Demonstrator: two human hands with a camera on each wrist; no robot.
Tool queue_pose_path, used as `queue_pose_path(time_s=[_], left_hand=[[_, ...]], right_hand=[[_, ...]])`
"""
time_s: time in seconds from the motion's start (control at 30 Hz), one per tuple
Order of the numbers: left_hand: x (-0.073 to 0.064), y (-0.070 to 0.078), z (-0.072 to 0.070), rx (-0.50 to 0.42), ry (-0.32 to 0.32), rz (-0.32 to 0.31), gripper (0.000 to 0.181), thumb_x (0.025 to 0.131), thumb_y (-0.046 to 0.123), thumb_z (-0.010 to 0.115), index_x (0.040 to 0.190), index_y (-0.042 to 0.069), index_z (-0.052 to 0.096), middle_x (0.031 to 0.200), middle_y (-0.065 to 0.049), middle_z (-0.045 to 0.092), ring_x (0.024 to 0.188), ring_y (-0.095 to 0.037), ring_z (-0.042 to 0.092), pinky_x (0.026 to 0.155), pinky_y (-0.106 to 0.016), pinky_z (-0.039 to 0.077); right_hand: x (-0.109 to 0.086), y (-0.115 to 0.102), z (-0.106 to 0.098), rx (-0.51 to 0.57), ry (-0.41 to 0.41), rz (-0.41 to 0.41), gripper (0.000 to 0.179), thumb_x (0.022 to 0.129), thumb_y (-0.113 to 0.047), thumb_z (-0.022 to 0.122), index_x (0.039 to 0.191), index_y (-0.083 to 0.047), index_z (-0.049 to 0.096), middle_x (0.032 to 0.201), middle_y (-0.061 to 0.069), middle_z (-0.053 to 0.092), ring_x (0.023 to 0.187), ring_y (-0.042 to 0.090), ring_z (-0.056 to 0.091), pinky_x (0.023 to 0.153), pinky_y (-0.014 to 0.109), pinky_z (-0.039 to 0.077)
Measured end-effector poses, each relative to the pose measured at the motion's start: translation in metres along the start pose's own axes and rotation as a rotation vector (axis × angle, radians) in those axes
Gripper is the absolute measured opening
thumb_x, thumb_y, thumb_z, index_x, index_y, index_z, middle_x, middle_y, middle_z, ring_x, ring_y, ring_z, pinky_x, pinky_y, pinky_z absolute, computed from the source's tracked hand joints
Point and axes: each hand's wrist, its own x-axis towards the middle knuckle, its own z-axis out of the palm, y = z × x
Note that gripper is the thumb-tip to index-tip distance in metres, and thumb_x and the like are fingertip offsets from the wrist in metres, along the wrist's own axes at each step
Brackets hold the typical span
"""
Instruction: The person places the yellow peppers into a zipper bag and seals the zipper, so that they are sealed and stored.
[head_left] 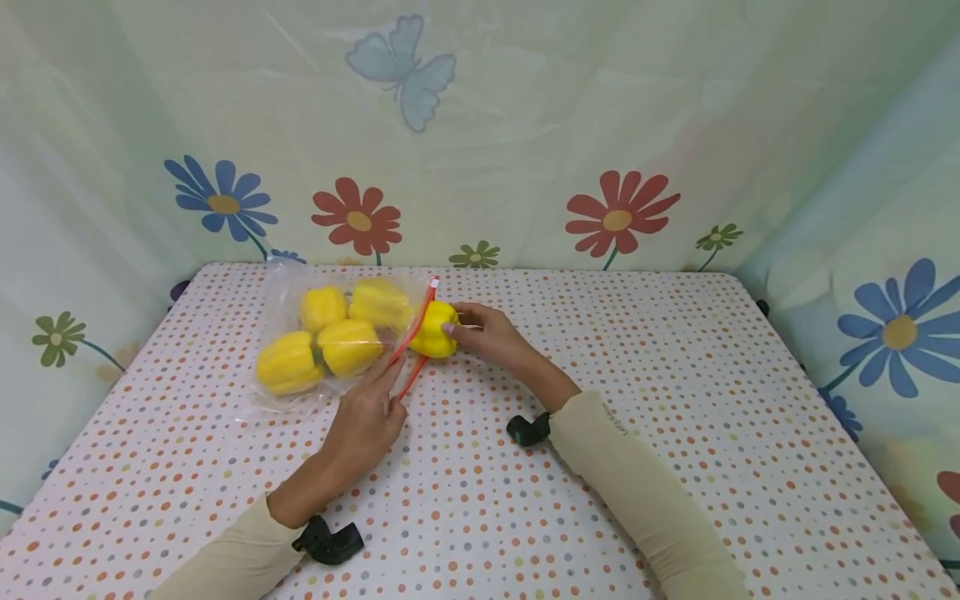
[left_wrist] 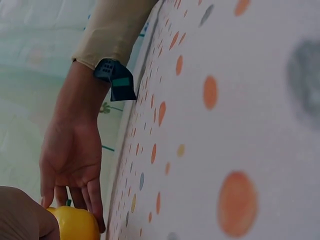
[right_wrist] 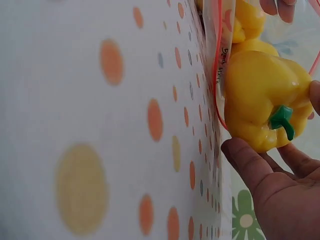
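Observation:
A clear zip bag (head_left: 277, 287) with a red zip strip lies on its side at the back left, several yellow bell peppers (head_left: 352, 346) inside it. My left hand (head_left: 367, 417) pinches the near edge of the bag's mouth, holding the red strips apart. At that mouth, my right hand (head_left: 491, 337) grips another yellow bell pepper (right_wrist: 270, 100) with thumb and fingers, its green stem (right_wrist: 282, 120) facing the palm. The pepper's far end is within the bag's opening. In the left wrist view the left hand (left_wrist: 25, 215) shows only at the lower corner.
A white tablecloth (head_left: 525, 517) with coloured dots covers the table. Behind it hangs a curtain (head_left: 510, 133) printed with flowers and a butterfly. Black wrist mounts (head_left: 330, 542) stick out from both sleeves, close to the cloth.

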Motion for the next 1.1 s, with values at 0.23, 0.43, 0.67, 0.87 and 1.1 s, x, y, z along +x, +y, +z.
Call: queue_pose_path(time_s=[0.23, 0.43, 0.67, 0.87, 1.1], left_hand=[[0.002, 0.000, 0.000, 0.019, -0.002, 0.018, 0.062, 0.078, -0.012, 0.060, 0.138, -0.008, 0.048, 0.147, -0.024, 0.039, 0.082, -0.024, 0.055, 0.042, -0.021, 0.033], [0.002, 0.000, 0.000, 0.013, -0.001, 0.023, 0.060, 0.077, -0.013, 0.060, 0.136, -0.009, 0.050, 0.145, -0.026, 0.042, 0.090, -0.024, 0.057, 0.042, -0.020, 0.034], [0.002, 0.001, 0.000, 0.008, -0.008, 0.012, 0.060, 0.077, -0.013, 0.060, 0.137, -0.009, 0.049, 0.145, -0.025, 0.042, 0.104, -0.027, 0.053, 0.043, -0.020, 0.035], [0.002, 0.000, 0.000, 0.014, -0.009, 0.010, 0.061, 0.077, -0.013, 0.060, 0.137, -0.009, 0.049, 0.145, -0.025, 0.042, 0.109, -0.027, 0.054, 0.045, -0.021, 0.037], [0.001, -0.001, 0.000, 0.012, 0.000, 0.023, 0.061, 0.076, -0.014, 0.059, 0.136, -0.010, 0.050, 0.144, -0.026, 0.043, 0.121, -0.029, 0.051, 0.048, -0.021, 0.039]], right_hand=[[0.002, -0.004, 0.005, 0.021, 0.007, 0.014, 0.060, 0.091, -0.038, 0.067, 0.143, -0.015, 0.048, 0.136, 0.009, 0.053, 0.119, 0.023, 0.053, 0.090, 0.032, 0.049], [0.004, -0.009, 0.013, 0.022, -0.001, 0.008, 0.058, 0.092, -0.035, 0.066, 0.144, -0.015, 0.048, 0.137, 0.009, 0.053, 0.121, 0.024, 0.053, 0.090, 0.033, 0.050], [0.009, -0.010, 0.020, 0.012, 0.002, 0.014, 0.058, 0.093, -0.037, 0.065, 0.144, -0.016, 0.046, 0.137, 0.006, 0.052, 0.122, 0.021, 0.051, 0.091, 0.032, 0.049], [0.011, -0.010, 0.025, 0.027, -0.006, 0.013, 0.059, 0.094, -0.035, 0.064, 0.145, -0.013, 0.044, 0.139, 0.008, 0.049, 0.124, 0.023, 0.050, 0.092, 0.032, 0.049], [0.011, -0.015, 0.029, -0.001, 0.000, 0.012, 0.058, 0.095, -0.034, 0.062, 0.145, -0.010, 0.043, 0.140, 0.010, 0.051, 0.124, 0.022, 0.051, 0.092, 0.031, 0.049]])
